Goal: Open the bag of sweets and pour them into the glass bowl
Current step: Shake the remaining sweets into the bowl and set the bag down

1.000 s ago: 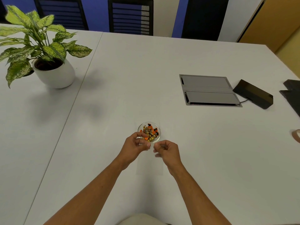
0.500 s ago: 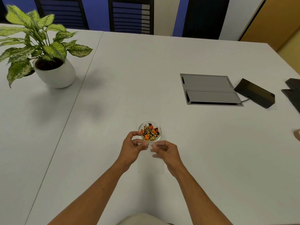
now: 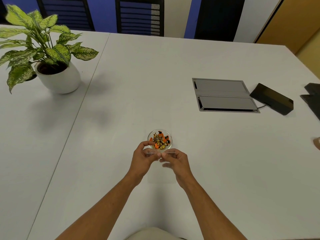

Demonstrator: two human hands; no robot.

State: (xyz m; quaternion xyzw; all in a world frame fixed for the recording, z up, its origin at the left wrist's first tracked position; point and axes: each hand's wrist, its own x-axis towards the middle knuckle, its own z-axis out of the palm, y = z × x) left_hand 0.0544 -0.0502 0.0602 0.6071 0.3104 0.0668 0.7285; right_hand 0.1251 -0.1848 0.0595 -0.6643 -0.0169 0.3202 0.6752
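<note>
White tabletop (image 3: 173,66) fills the view, with dark chairs (image 3: 138,16) along its far edge against a blue wall. A potted plant (image 3: 52,66) stands far left, a grey hatch (image 3: 225,95) lies far right, and a black box (image 3: 271,99) sits just beside the hatch.

Near the middle, the left hand (image 3: 143,161) and right hand (image 3: 176,161) meet, fingertips almost touching, each pinched narrow on the top strip of a clear bag (image 3: 161,172). The bag is nearly invisible; its strip runs left to right between the hands, and its body seems to hang or lie toward the person. It looks empty, though I cannot tell for certain.

Just beyond the fingertips sits the glass bowl (image 3: 170,135), touching or nearly touching the left fingers. It is already full of sweets (image 3: 160,140), orange and gold.

Judging from that, the pouring looks done. The bowl lies straight ahead of both hands, the left slightly nearer, so any next move with the bag should draw back or sideways to avoid nudging the bowl.
</note>
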